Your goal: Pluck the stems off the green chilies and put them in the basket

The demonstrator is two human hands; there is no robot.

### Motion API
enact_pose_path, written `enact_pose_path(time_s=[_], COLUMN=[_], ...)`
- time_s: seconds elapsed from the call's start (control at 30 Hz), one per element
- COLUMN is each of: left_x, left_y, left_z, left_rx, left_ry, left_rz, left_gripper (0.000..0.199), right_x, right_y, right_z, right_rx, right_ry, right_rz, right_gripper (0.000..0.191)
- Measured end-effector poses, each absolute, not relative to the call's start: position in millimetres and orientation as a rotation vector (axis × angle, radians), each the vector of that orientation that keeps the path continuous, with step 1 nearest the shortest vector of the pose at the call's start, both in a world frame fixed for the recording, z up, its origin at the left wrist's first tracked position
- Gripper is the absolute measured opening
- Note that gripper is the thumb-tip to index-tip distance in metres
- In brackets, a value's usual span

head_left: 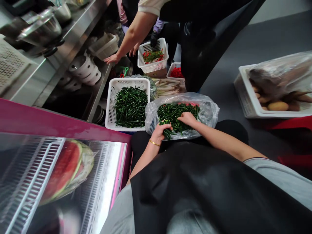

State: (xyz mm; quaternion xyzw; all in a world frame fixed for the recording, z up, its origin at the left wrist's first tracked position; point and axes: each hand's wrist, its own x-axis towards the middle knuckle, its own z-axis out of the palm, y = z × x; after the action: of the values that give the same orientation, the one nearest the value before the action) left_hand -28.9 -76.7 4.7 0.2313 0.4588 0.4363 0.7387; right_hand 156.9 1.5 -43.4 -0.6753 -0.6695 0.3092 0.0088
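- Black apron [195,191] lies nearest me, spread over my front and lap.
- Just past it sits a wide-mouthed bag of clear, crinkled plastic [210,112], and inside is a heap of slim, dark-green chilli peppers [170,111].
- My left hand [159,132], a thin gold-coloured bracelet [154,143] at its wrist, is wrapped round a small bunch of those peppers [167,133] at the bag's near left side.
- My right hand [188,119] reaches over the heap, fingers curled inward with the tips down at the pods; whether a pod is pinched between them I cannot tell.
- Just beside the bag, to my left, stands a white, perforated plastic basket [111,107] with loose green chilli peppers [131,105] in it.
- I'd want the left grip snug but soft: thin pods like these probably bruise or snap if squeezed.
- Right fingertips should do best with few pods at a time, lifted free rather than dragged through the tangle.
- That loose plastic could flop over the heap, so its edge is best folded well outward.
- Beyond, a co-worker's hand [112,59] stretches out, well apart from mine.
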Motion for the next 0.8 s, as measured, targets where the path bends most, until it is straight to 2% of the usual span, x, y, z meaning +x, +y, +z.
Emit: enact_pose_path(time_s=[0.13, 0.27, 0.43, 0.6, 0.7, 0.73, 0.8], left_x=[-37.9, -25.7, 3.1, 0.7, -23.2, -35.5, -66.5], left_y=[-76.0, -66.3, -54.2, -65.2, -71.9, -70.0, -56.5], left_z=[2.0, 1.8, 8.0, 12.4, 29.5, 38.3, 58.3], left_rx=[0.469, 0.49, 0.592, 0.876, 0.94, 0.913, 0.851], left_ry=[1.07, 1.079, 0.957, 1.015, 1.018, 1.035, 1.093], left_rz=[1.003, 1.007, 1.007, 1.003, 0.988, 1.037, 1.233], left_gripper=[0.015, 0.022, 0.03, 0.035, 0.038, 0.038, 0.036], right_x=[185.4, 195.2, 157.4, 152.3, 174.3, 182.5, 195.5], right_y=[13.6, 6.8, -26.3, -28.3, -22.0, -20.7, -19.8], right_z=[-33.2, -2.6, 23.8, 22.2, 11.1, 6.2, -3.9], right_rx=[-1.981, -1.846, -1.452, -1.344, -1.423, -1.512, -1.748], right_ry=[-1.801, -1.758, -1.909, -1.732, -1.676, -1.717, -2.01], right_rz=[1.244, 0.996, 0.678, 1.245, 1.547, 1.575, 1.351], right_gripper=[0.023, 0.026, 0.024, 0.036, 0.041, 0.04, 0.041])
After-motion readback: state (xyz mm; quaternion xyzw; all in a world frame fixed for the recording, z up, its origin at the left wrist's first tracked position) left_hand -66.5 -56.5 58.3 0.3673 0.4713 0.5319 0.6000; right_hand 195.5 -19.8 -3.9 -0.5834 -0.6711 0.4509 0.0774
